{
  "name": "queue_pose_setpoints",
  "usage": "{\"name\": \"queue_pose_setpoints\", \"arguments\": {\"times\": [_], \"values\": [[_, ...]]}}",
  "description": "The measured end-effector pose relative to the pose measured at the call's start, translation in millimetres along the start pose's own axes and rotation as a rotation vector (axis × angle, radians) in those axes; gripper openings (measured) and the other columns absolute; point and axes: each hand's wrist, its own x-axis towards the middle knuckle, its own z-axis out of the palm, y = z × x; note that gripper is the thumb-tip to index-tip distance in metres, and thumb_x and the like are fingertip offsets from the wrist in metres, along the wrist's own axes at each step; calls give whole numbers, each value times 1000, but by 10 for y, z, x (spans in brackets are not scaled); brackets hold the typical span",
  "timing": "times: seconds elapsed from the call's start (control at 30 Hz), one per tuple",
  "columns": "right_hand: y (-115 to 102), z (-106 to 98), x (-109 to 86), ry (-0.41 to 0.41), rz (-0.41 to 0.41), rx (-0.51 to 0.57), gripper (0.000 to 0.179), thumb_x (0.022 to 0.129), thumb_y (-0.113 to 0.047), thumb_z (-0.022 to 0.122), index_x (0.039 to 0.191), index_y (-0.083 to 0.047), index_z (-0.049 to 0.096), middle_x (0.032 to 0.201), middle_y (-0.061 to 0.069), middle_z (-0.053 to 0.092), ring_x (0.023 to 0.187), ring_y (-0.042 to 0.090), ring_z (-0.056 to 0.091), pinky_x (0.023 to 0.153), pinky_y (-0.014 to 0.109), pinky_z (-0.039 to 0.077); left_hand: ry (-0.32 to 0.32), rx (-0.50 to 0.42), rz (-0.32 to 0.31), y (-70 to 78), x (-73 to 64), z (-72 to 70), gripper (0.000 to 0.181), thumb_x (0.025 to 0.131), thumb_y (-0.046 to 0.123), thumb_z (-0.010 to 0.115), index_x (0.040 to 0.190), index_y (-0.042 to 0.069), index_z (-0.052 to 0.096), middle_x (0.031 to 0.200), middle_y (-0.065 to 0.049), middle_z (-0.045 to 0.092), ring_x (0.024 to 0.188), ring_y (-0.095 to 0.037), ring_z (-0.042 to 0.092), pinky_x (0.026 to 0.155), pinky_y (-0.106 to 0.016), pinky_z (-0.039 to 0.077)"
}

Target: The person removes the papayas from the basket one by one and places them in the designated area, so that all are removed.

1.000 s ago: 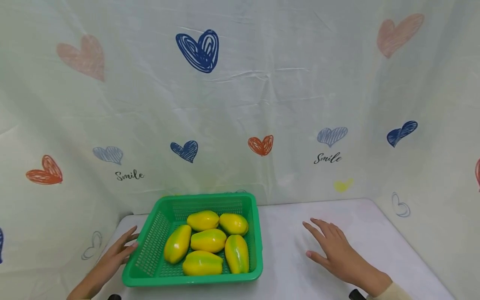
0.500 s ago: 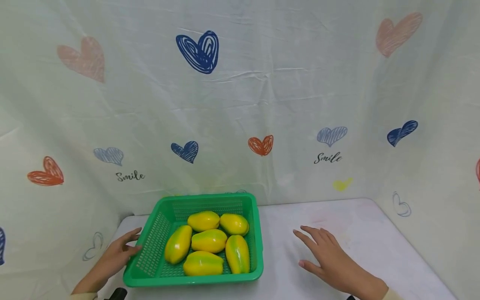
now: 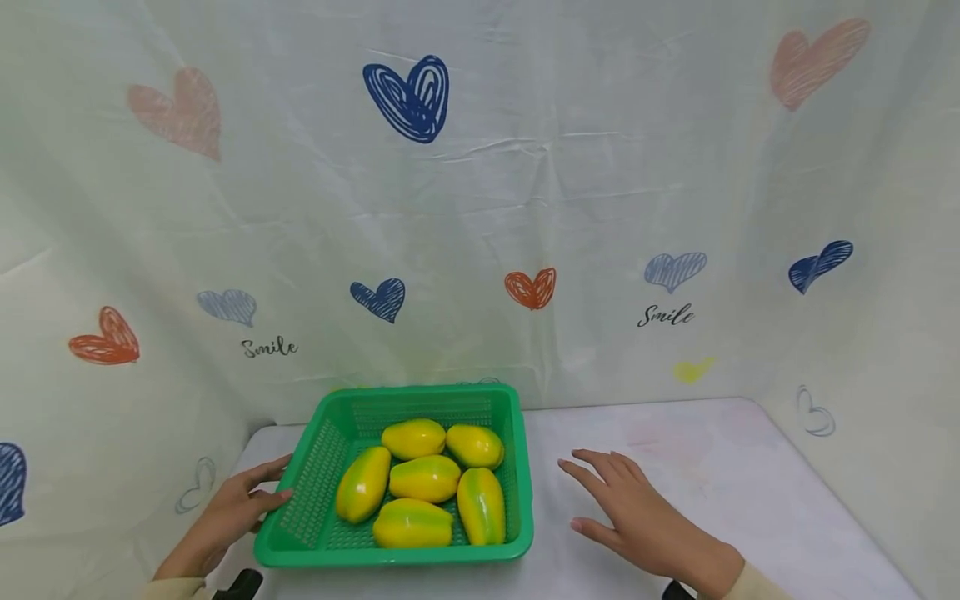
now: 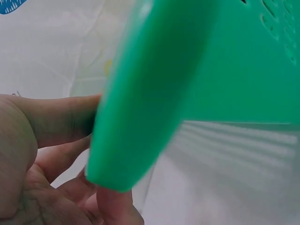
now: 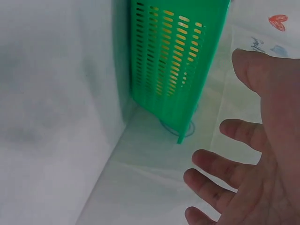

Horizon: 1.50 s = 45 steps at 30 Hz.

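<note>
A green plastic basket point(image 3: 393, 560) with slotted walls stands on the table, and several yellow-green papayas point(image 3: 425, 478) lie inside it. At the basket's left side my left hand point(image 3: 238, 506) grips the rim, its thumb against the edge. The left wrist view shows the rim point(image 4: 140, 103) close up, with fingers curled beneath it. To the right of the basket my right hand point(image 3: 637, 517) hovers with fingers spread, holding nothing. In the right wrist view its palm faces the basket's right wall point(image 5: 173, 61), a gap between them.
The basket stands on a white-covered table point(image 3: 720, 467), near its back edge. Behind and at both sides hangs a pale curtain point(image 3: 465, 208) printed with hearts and the word Smile. Dark wrist gear point(image 3: 242, 583) shows at the left cuff.
My right hand has moved left, closer to the basket. My left hand has shifted slightly and its thumb has settled at the rim. The papayas keep their arrangement.
</note>
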Motion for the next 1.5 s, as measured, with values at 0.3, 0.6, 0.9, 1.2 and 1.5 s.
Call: {"name": "queue_pose_setpoints", "arguments": {"times": [0.3,0.6,0.9,1.2,1.5], "values": [[-176,-2,308,-14,-135,-3,68,86,-60,49,142,-23,35,141,-2,35,123,18,35,102,47,27,10,-14,30,1,-1,37,69,87,20,66,142,-1,31,127,-25,42,76,-23,59,63,-38,52],[-371,43,618,-64,-241,-40,65,85,-45,64,139,-18,40,137,5,40,122,21,37,104,46,25,30,-20,-3,-24,-30,29,67,87,18,65,142,-1,32,128,-26,40,77,-22,59,64,-38,52],[-546,107,827,-138,-297,-86,62,83,-42,68,135,-17,46,131,6,44,115,23,42,100,45,30,41,-32,-9,-32,-28,31,65,88,17,63,142,1,32,131,-26,37,79,-20,59,66,-38,52],[-620,179,940,-241,-344,-156,61,81,-42,70,133,-18,48,123,1,49,109,18,48,96,39,37,68,-34,-23,-39,-30,64,66,86,20,67,141,2,35,129,-24,41,77,-20,58,65,-37,52],[-727,126,1024,-358,-312,-216,62,76,-43,74,129,-18,52,111,-1,52,100,15,50,91,33,39,63,-46,-27,-37,-22,71,65,88,20,65,142,1,34,128,-25,38,77,-20,58,66,-37,51]]}}
